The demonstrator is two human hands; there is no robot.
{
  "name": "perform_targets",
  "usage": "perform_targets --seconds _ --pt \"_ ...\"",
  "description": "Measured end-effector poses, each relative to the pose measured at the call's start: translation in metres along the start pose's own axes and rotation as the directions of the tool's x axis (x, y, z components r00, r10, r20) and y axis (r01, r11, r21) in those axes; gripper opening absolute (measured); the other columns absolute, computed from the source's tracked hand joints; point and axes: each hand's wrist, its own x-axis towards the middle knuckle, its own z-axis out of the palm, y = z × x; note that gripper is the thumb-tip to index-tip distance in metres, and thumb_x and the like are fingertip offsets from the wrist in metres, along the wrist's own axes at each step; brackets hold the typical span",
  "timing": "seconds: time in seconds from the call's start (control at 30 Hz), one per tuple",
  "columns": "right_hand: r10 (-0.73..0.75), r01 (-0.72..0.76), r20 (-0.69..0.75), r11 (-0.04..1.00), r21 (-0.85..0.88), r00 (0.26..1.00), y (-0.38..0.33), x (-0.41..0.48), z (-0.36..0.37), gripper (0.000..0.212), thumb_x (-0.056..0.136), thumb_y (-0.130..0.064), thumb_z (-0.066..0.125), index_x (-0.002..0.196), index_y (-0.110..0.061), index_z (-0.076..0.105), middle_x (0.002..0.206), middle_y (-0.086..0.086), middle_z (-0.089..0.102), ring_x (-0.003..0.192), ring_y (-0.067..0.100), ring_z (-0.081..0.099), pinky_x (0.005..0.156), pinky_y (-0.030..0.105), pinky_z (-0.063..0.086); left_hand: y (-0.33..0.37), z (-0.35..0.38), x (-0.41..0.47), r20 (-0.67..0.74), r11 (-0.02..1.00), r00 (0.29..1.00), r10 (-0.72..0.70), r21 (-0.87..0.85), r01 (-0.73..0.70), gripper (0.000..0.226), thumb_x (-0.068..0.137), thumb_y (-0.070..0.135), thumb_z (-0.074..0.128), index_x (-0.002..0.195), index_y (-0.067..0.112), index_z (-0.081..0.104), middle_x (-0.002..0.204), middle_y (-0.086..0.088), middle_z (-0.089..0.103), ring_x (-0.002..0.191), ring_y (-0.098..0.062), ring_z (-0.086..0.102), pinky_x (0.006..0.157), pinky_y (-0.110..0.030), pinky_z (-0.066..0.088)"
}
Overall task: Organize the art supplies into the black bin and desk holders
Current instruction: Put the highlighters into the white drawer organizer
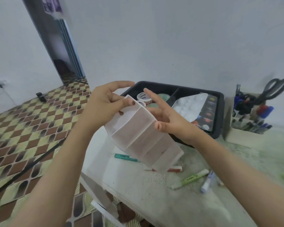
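Both hands hold a translucent white divided organizer tilted in the air above the near-left part of the table. The left hand grips its upper end, fingertips curled over the rim into the top compartment; the right hand supports its far side, thumb pressed on the long edge and the remaining fingers spread open. The organizer is split by cross walls into several compartments, all of which appear empty.

Behind it stands the black bin, divided by a central wall. Its left compartment holds small round jars with white lids and pale green items that cannot be identified; its right compartment holds a white paint palette, leaning, beside a set of paint pans in a clear case.

At far right a white desk holder contains dark-handled scissors and blue and black pens (individual pens are blurred).

Loose on the table lie a teal marker, a red marker partly hidden under the organizer, a lime-green highlighter and a white marker.
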Motion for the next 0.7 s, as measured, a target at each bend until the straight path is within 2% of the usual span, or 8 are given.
perform_targets --seconds 0.07,0.13,0.27,0.33,0.43,0.53,0.6,0.7 --pt "0.018 -0.018 -0.006 0.999 0.042 1.000 -0.009 -0.012 -0.007 0.111 0.059 -0.064 0.074 0.149 -0.035 0.016 0.132 0.009 0.057 0.119 0.020 0.057 0.095 0.031 0.049 0.011 0.009 0.009 0.057 0.999 0.998 0.031 -0.025 -0.030 0.039 0.079 0.015 0.073 0.113 0.031 0.063 0.070 -0.005 0.073 0.064 -0.010 0.066 0.073 -0.025 0.053" --pt "0.023 -0.021 -0.079 0.999 0.027 0.997 -0.014 -0.025 -0.013 0.106 0.059 -0.063 0.075 0.147 -0.038 0.023 0.123 0.013 0.062 0.112 0.023 0.061 0.092 0.034 0.051 0.020 0.020 0.018 0.092 0.999 0.995 0.041 -0.023 -0.039 0.040 0.077 0.016 0.075 0.112 0.028 0.064 0.071 0.004 0.073 0.073 -0.005 0.068 0.080 -0.025 0.051" --pt "-0.016 0.028 -0.242 0.998 0.048 0.970 -0.012 -0.057 -0.028 0.094 0.064 -0.061 0.074 0.144 -0.042 0.027 0.113 0.013 0.067 0.104 0.025 0.065 0.089 0.037 0.051 0.025 0.049 0.029 0.165 0.993 0.985 0.051 -0.115 -0.032 0.035 0.079 0.020 0.075 0.111 0.026 0.064 0.093 0.007 0.073 0.091 -0.005 0.067 0.086 -0.029 0.051" --pt "-0.011 0.011 -0.327 1.000 -0.002 0.945 -0.010 -0.076 -0.036 0.095 0.061 -0.068 0.072 0.142 -0.049 0.025 0.113 0.013 0.066 0.103 0.026 0.066 0.092 0.043 0.050 0.025 0.066 0.027 0.175 0.982 0.980 0.093 -0.179 -0.062 0.037 0.080 0.041 0.067 0.116 0.033 0.059 0.110 0.009 0.068 0.103 -0.001 0.062 0.093 -0.028 0.050" --pt "-0.020 -0.032 -0.463 0.994 -0.103 0.886 -0.008 -0.105 -0.049 0.094 0.057 -0.079 0.064 0.139 -0.056 0.023 0.114 0.002 0.065 0.102 0.018 0.065 0.090 0.036 0.053 0.025 0.095 0.016 0.317 0.958 0.937 0.144 -0.281 -0.052 0.079 0.062 0.075 0.063 0.130 0.039 0.045 0.133 0.013 0.053 0.118 0.001 0.053 0.092 -0.019 0.049" --pt "-0.071 -0.026 -0.554 0.986 -0.165 0.829 -0.010 -0.134 -0.062 0.078 0.065 -0.078 0.057 0.134 -0.057 0.028 0.123 -0.008 0.059 0.107 0.009 0.061 0.081 0.020 0.051 0.027 0.128 0.006 0.480 0.954 0.858 0.186 -0.298 -0.040 0.090 0.055 0.061 0.077 0.134 0.049 0.036 0.143 0.016 0.040 0.130 0.002 0.038 0.097 -0.020 0.045" --pt "-0.074 -0.061 -0.592 0.977 -0.205 0.802 -0.010 -0.153 -0.069 0.066 0.071 -0.076 0.054 0.130 -0.055 0.037 0.127 -0.001 0.055 0.108 0.009 0.059 0.081 0.022 0.052 0.032 0.151 0.002 0.513 0.951 0.834 0.205 -0.307 -0.046 0.091 0.056 0.048 0.080 0.135 0.051 0.035 0.147 0.015 0.034 0.135 0.000 0.031 0.101 -0.023 0.042" --pt "-0.055 -0.106 -0.653 0.973 -0.204 0.756 -0.011 -0.182 -0.079 0.058 0.077 -0.067 0.053 0.130 -0.045 0.043 0.124 0.004 0.056 0.104 0.008 0.060 0.080 0.023 0.050 0.042 0.178 0.001 0.540 0.931 0.812 0.220 -0.365 -0.009 0.094 0.054 0.042 0.082 0.136 0.048 0.036 0.142 0.017 0.040 0.131 0.003 0.037 0.104 -0.031 0.043"
